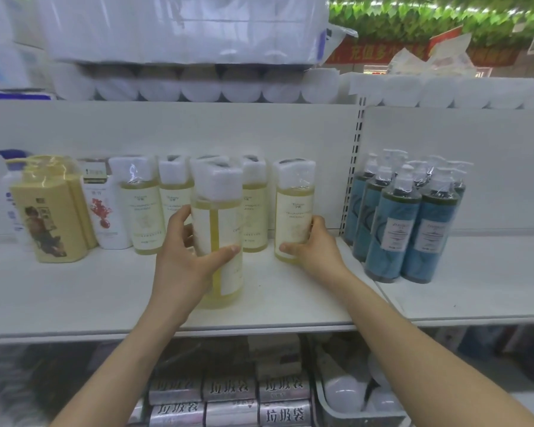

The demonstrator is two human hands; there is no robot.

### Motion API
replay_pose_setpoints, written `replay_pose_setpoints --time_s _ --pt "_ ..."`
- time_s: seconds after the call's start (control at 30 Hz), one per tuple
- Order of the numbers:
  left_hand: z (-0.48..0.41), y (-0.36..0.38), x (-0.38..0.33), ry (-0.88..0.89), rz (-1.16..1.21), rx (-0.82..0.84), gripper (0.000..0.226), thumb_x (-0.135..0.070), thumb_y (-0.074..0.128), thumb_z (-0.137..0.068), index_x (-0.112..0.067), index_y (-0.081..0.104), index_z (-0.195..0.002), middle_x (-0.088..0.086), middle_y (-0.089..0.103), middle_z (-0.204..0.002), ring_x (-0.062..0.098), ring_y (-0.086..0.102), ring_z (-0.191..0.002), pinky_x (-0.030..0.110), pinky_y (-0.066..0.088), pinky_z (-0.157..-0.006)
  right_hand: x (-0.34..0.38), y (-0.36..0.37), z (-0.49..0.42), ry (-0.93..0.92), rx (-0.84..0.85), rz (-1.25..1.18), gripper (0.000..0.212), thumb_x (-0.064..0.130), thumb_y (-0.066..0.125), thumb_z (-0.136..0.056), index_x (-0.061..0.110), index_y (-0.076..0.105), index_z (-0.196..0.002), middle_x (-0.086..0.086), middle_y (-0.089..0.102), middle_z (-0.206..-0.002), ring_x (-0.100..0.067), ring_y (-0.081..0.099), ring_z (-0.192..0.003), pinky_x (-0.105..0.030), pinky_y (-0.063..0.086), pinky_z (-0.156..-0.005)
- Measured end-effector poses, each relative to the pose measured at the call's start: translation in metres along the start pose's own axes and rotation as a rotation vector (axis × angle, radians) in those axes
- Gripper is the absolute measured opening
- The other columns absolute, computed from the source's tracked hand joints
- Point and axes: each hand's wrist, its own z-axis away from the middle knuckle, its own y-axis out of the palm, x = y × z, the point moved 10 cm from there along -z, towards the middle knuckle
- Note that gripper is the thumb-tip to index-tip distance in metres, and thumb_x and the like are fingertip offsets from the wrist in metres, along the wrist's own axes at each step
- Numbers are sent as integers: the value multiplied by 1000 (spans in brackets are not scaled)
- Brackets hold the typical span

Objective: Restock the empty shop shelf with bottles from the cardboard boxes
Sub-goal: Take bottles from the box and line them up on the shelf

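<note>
On the white shelf (74,297) my left hand (185,257) grips a pale yellow bottle (218,211) with a white wrapped cap, standing near the shelf's front, its label turned sideways. My right hand (316,251) wraps around the base of a second yellow bottle (293,208) further back and to the right. Behind them stands a row of like yellow bottles (142,208) against the back panel. No cardboard box is in view.
Blue pump bottles (404,223) crowd the right shelf section. A tan pack (50,211) and a white bottle with a red print (105,211) stand at the left. Paper rolls (198,84) fill the shelf above; packets (228,392) lie below.
</note>
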Motion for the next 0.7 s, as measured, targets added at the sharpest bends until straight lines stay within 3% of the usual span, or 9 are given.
replay_pose_setpoints --time_s 0.13,0.27,0.7 --pt "0 -7 5 -8 -15 -17 106 -64 92 -54 -55 43 -147 -15 70 -129 6 67 -119 46 62 -98 0 5 -18 -11 -43 55 71 26 96 -73 22 47 -124 6 65 -125 -19 64 -114 -41 57 -94" --pt "0 -12 8 -15 -16 -33 105 -62 93 -55 -53 44 -147 -14 71 -129 4 67 -119 45 62 -98 -1 12 -29 -7 -31 46 71 23 97 -73 20 47 -123 4 65 -126 -18 64 -113 -34 54 -88" --pt "5 -11 3 -13 16 -8 103 -61 94 -57 -54 44 -147 -16 71 -130 4 67 -120 39 61 -96 -6 26 -32 73 34 30 69 21 92 -81 18 41 -128 -3 56 -138 -26 60 -125 -40 54 -97"
